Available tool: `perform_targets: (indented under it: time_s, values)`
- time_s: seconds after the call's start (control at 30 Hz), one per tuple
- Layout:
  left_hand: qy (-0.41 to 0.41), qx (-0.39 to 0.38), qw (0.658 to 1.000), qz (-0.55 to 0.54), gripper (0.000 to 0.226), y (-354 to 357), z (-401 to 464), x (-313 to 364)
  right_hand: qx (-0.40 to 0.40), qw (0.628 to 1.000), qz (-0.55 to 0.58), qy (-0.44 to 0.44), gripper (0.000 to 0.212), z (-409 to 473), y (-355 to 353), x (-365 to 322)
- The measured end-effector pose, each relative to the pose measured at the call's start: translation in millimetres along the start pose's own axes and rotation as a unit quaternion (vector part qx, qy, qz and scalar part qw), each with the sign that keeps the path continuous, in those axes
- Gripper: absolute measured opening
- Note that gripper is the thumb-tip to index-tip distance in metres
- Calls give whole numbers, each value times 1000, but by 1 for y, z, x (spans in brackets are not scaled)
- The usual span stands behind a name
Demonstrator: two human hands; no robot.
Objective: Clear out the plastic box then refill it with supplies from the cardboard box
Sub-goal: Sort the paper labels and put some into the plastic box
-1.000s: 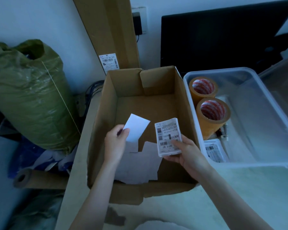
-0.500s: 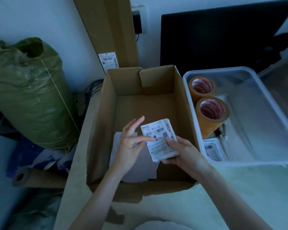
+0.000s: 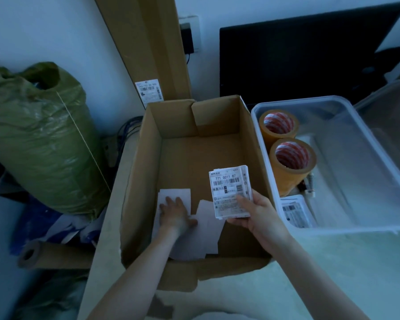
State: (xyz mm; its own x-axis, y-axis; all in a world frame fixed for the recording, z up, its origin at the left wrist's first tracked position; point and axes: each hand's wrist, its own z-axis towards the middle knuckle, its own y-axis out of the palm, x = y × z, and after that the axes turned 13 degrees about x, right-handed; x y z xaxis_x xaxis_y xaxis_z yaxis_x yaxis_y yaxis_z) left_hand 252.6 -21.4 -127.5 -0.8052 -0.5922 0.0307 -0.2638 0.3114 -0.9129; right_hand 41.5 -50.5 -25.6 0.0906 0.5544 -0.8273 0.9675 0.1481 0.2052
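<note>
A: Right hand [image 3: 254, 213] pinches the label stack [image 3: 231, 192] over the cardboard box [image 3: 139, 181]; left hand [image 3: 174, 213] lies flat on loose sheets [image 3: 201, 241].

B: Light and floppy I'd guess (probably slippery), so grip an edge.

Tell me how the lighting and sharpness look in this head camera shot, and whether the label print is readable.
Head view: dim with a blue cast throughout; the wide lens bows the edges. The label stack in the right hand is sharp enough to read its large digits, the small print not. The left hand, on the loose papers in the cardboard box, is slightly blurred.
</note>
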Motion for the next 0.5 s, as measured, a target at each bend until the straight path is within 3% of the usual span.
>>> perform_targets:
  time_s: [0.1, 0.27, 0.5]
  values:
    - [18, 23, 997, 74, 85, -1, 2, 8, 2, 1000, -3, -1, 24, 0, 1, 0]
    - [88, 128, 969, 191, 37, 8, 4, 1, 15, 1000, -11, -3, 24, 0, 0, 1]
    - [105, 150, 979, 94, 50, 9, 11, -9, 22, 999, -32, -7, 25, 2, 2, 2]
